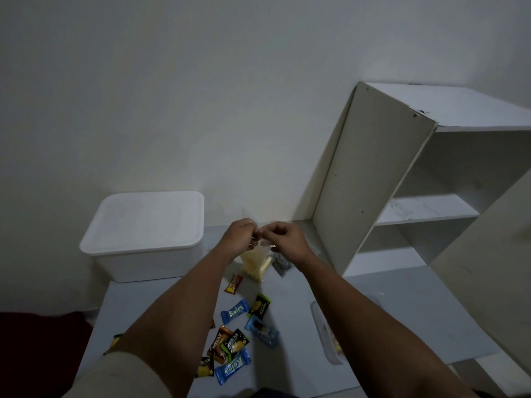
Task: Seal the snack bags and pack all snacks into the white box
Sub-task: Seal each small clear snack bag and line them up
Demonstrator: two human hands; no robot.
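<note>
A clear snack bag (254,264) with pale yellow chips hangs above the table. My left hand (240,235) and my right hand (283,237) both pinch its top edge, close together. The white box (143,239) stands at the back left with its lid on. Several small wrapped snacks lie on the table between my forearms: a red-yellow one (233,284), blue Kalpa packs (235,311) (232,367), black and orange Nextar packs (227,344) (260,305), and a light blue pack (263,331). A dark packet (281,264) lies under my right wrist.
A white shelf unit (402,182) stands at the right on the grey table (138,305). A clear plastic container (327,334) lies by my right forearm. A dark red surface (37,354) shows at the lower left. A yellow-black pack (115,341) peeks out by my left elbow.
</note>
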